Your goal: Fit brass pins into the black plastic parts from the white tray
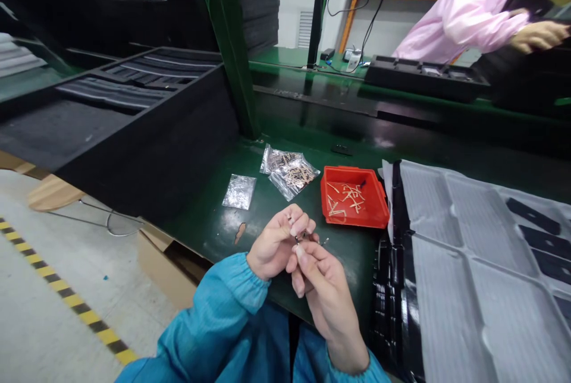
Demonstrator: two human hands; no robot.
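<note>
My left hand (279,241) and my right hand (322,279) meet over the front of the green table, fingertips pinched together. Between them is a small dark part (297,240), too tiny to name and mostly covered by the fingers. To the right and beyond my hands, a red tray (381,204) holds several thin, pale, stick-like pieces (352,195). Clear zip bags (294,176) of small pale and dark pieces lie left of the tray. Another clear bag (239,191) rests flat farther left; its contents cannot be made out.
A large black foam box (178,127) stands at the left beside a green post (229,44). Grey padded sheeting (450,288) with flat black plates (551,243) covers the right side. Across the bench, a co-worker in a pink sleeve (473,20) works near a black tray (419,77).
</note>
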